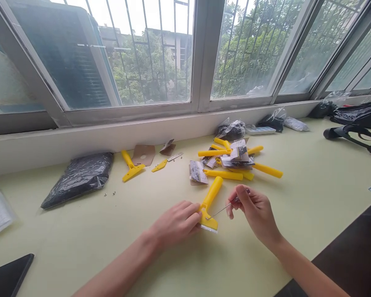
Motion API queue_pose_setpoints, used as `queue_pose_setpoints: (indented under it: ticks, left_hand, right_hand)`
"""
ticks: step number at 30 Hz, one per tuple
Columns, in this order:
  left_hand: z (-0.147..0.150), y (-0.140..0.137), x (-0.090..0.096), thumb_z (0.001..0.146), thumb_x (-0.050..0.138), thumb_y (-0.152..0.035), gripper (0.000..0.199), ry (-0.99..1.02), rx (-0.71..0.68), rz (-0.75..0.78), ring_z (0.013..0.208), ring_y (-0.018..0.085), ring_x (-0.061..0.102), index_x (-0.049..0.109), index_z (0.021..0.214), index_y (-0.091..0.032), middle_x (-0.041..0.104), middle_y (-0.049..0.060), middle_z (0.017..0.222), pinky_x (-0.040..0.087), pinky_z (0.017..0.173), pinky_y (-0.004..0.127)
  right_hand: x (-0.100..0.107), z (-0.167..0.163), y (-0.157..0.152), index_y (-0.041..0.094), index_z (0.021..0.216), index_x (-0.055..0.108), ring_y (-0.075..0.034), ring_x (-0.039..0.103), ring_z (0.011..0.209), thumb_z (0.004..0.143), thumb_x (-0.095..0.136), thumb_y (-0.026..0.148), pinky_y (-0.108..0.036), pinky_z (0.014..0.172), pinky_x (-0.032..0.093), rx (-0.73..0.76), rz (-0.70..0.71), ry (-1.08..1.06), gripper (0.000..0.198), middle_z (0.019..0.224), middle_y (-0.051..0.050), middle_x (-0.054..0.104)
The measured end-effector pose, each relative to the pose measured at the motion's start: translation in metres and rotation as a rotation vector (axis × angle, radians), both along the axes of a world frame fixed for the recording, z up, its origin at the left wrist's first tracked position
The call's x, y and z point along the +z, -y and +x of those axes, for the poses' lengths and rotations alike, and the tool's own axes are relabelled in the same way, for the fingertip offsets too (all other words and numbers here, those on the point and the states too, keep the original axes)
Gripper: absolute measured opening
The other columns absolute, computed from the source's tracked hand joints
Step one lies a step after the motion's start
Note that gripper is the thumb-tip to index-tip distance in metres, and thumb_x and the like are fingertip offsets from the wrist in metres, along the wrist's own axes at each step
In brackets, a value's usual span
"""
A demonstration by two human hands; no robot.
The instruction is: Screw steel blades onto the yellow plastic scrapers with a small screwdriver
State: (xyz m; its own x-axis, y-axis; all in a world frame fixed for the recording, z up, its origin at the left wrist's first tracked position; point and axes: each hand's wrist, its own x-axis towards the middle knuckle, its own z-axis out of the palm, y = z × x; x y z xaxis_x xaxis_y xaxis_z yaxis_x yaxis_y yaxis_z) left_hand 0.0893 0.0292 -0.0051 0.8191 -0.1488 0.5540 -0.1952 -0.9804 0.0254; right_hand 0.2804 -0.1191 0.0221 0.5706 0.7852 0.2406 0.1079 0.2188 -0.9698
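Note:
A yellow scraper (212, 194) lies on the table in front of me, its handle pointing away and a whitish blade edge at the near end. My left hand (182, 218) grips the left side of its head, fingers closed on the edge. Pinched in my right hand (252, 208) is a thin screwdriver (221, 209). Its shaft slants down left, with the tip at a small screw (207, 218) on the scraper head. Whether the tip sits in the screw I cannot tell.
Behind lie several yellow scrapers with cards (225, 175). Further left are another scraper (131, 169), a loose yellow head plate (159, 166), a blade (175, 156), brown card (144, 155) and small screws (113, 193). A black plastic package (80, 177) rests near the window wall.

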Motion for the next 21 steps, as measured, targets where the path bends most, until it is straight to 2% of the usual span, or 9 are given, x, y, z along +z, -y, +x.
queue_pose_setpoints:
  ticks: [3,7,14,21]
  left_hand:
    - [-0.0007,0.0017,0.0017,0.101,0.049,-0.021,0.006,-0.036,0.011,-0.03,0.082,0.018,0.066,0.053,0.099,-0.017,0.069,0.01,0.101,0.055,0.077,0.031]
    - [-0.0024,0.0031,0.0052,0.102,0.044,-0.021,0.016,-0.083,0.029,-0.051,0.091,0.02,0.068,0.051,0.117,-0.017,0.069,0.011,0.107,0.056,0.083,0.033]
    - [-0.0024,0.0037,0.0074,0.102,0.043,-0.017,0.014,-0.033,0.003,0.077,0.083,0.018,0.067,0.053,0.111,-0.018,0.068,0.012,0.105,0.056,0.079,0.032]
    - [-0.0023,0.0043,0.0101,0.102,0.042,-0.015,0.015,-0.018,0.023,0.157,0.079,0.017,0.064,0.051,0.113,-0.017,0.068,0.011,0.097,0.054,0.075,0.03]
  right_hand:
    - [-0.0005,0.0,-0.0001,0.019,0.071,0.062,-0.015,0.061,0.047,0.093,0.061,0.056,-0.03,0.05,0.054,0.009,0.004,-0.014,0.044,0.06,-0.001,0.06]
    - [0.0007,-0.0002,0.0002,0.019,0.071,0.062,-0.016,0.062,0.048,0.093,0.061,0.057,-0.031,0.05,0.054,0.011,0.006,-0.016,0.044,0.062,-0.001,0.061]
    - [0.0019,0.0013,0.0024,0.018,0.069,0.063,-0.016,0.062,0.047,0.091,0.063,0.058,-0.03,0.049,0.053,-0.045,0.006,-0.004,0.045,0.06,0.001,0.055]
    - [-0.0003,0.0057,0.0025,0.018,0.07,0.063,-0.015,0.06,0.047,0.093,0.061,0.056,-0.03,0.049,0.051,-0.096,0.046,-0.065,0.044,0.059,0.0,0.058]
